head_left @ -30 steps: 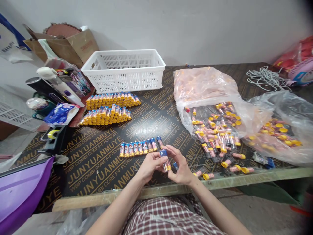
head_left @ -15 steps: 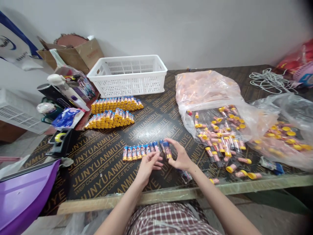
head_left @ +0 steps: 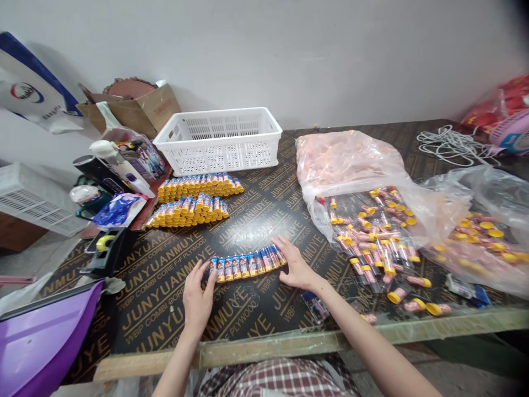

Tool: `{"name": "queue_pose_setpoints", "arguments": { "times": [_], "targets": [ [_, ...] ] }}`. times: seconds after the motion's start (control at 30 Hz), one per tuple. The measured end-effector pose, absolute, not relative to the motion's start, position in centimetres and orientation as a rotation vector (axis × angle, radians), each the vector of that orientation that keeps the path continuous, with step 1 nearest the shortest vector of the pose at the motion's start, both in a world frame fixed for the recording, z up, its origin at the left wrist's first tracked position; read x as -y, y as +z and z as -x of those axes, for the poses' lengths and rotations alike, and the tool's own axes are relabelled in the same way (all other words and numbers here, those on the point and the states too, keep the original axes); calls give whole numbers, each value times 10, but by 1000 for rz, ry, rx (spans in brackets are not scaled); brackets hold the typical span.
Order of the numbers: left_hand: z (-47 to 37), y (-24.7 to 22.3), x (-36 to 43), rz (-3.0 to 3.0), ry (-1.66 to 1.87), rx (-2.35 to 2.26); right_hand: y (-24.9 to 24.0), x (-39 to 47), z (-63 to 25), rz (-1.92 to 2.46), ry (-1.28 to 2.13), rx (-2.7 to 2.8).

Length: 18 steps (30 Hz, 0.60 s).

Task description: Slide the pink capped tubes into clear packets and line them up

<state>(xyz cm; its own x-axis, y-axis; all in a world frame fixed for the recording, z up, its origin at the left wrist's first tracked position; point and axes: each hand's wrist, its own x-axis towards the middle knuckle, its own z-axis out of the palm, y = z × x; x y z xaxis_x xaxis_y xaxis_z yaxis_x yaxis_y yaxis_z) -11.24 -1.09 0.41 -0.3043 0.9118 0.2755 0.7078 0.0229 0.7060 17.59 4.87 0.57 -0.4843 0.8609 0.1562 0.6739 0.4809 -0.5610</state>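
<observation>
A row of small tubes (head_left: 243,266) with blue tops and yellow bottoms lies side by side on the dark printed table (head_left: 157,309). At the row's left end is my left hand (head_left: 198,295), thumb and fingers apart around the end tube. My right hand (head_left: 298,267) touches the right end, its thumb and fingers also spread. Neither hand has anything lifted. Two stacks of like tubes, a rear one (head_left: 198,187) and a nearer one (head_left: 190,210), lie behind the row. To the right, loose tubes with yellow caps (head_left: 384,248) spill from a clear plastic bag (head_left: 351,160).
A white basket (head_left: 219,151) stands at the back. On the left are a tape dispenser (head_left: 105,251), bottles (head_left: 115,165) and a purple dustpan (head_left: 45,342). White cord (head_left: 450,144) and another bag of tubes (head_left: 487,231) lie right. A small packet (head_left: 314,307) is near the front edge.
My left hand has moved left to the row's far end and spread its fingers. The tubes by my right hand now lie against the row. The view has shifted slightly.
</observation>
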Motion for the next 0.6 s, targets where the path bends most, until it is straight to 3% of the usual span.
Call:
{"name": "queue_pose_setpoints", "arguments": {
  "times": [0.37, 0.6],
  "targets": [
    [112, -15, 17, -1999, 754, -1924, -8, -15, -169, 1463, 490, 2399],
    [111, -29, 15, -2083, 677, -1878, -15, -4, -156, 1525, 476, 2309]
  ]
}}
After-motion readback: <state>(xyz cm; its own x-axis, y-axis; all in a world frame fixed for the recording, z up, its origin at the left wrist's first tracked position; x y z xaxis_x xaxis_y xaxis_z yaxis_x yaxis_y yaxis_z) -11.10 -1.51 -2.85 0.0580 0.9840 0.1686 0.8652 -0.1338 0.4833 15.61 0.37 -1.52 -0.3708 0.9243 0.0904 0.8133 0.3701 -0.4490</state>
